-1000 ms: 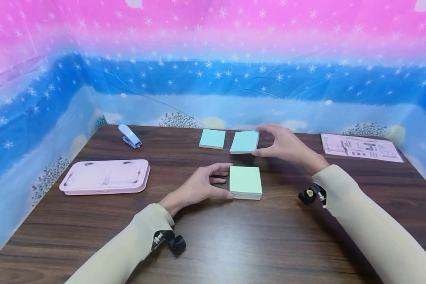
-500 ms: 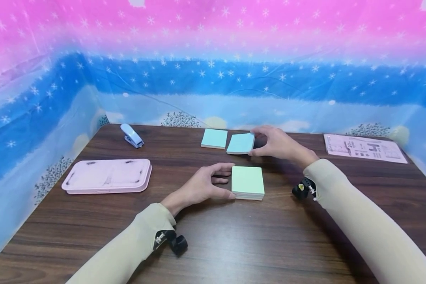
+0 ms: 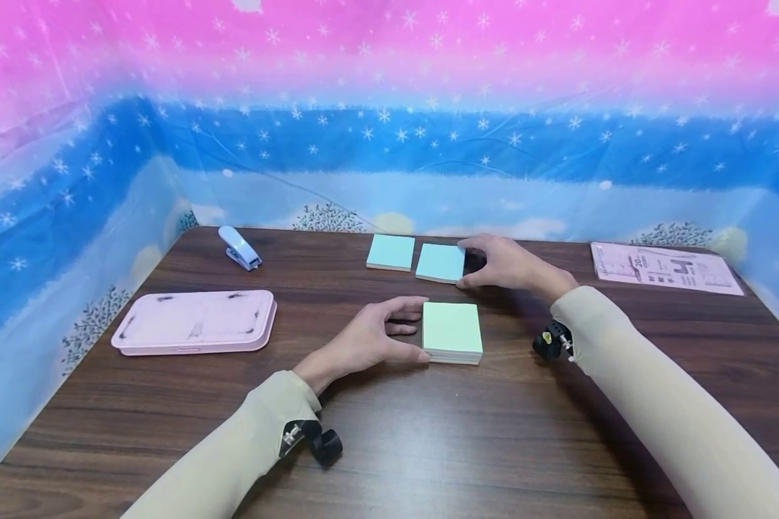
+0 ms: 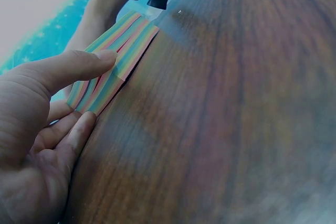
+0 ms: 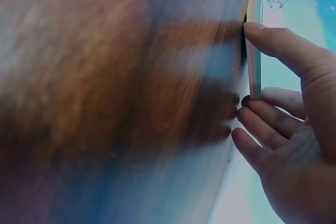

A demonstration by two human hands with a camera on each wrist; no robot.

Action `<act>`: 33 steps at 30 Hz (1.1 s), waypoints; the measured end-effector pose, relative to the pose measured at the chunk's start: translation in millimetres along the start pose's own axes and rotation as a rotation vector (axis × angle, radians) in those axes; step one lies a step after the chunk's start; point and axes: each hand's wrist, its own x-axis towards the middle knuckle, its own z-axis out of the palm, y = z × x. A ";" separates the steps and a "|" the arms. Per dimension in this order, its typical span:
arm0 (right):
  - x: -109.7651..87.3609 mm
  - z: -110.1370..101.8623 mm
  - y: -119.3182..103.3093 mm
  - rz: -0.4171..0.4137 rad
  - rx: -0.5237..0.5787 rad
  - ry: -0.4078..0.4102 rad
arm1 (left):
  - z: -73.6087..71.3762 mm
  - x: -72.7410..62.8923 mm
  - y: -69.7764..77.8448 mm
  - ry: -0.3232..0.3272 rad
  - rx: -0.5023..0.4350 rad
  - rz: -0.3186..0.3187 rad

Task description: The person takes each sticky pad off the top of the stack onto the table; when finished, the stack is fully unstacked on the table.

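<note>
Near the middle of the table, my left hand (image 3: 379, 335) holds the left side of a thick stack of sticky notes (image 3: 451, 328) with a pale green top, thumb at the front corner and fingers at the back. The left wrist view shows coloured layers along the edge of this stack (image 4: 123, 59). Farther back, my right hand (image 3: 509, 265) pinches a thinner, light-blue-topped sticky note pad (image 3: 439, 262) at its right side. In the right wrist view the thumb lies on the edge of that pad (image 5: 254, 51). Just left of it lies another light blue sticky note pad (image 3: 391, 251).
A pink pencil case (image 3: 195, 323) lies at the left, with a light blue stapler (image 3: 239, 249) behind it. At the back right is a flat pink printed packet (image 3: 665, 269). A patterned curtain (image 3: 376, 144) borders the brown table (image 3: 389, 440).
My right hand has brought its light blue pad leftward and down, from tilted to flat beside the other blue pad. The left hand stays at the green-topped stack.
</note>
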 end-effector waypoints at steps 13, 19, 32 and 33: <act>-4.3 -1.4 1.9 -0.023 -0.004 0.003 | 0.2 0.6 1.6 -0.004 0.000 0.001; -12.8 -4.3 2.9 0.024 0.052 0.028 | 1.4 0.3 2.0 -0.005 -0.004 0.004; -43.9 -4.4 4.4 0.001 0.116 0.157 | 0.6 -0.4 1.7 -0.003 0.006 -0.001; -46.5 -4.0 3.8 0.001 0.119 0.165 | 0.5 -0.7 2.0 -0.001 0.009 -0.002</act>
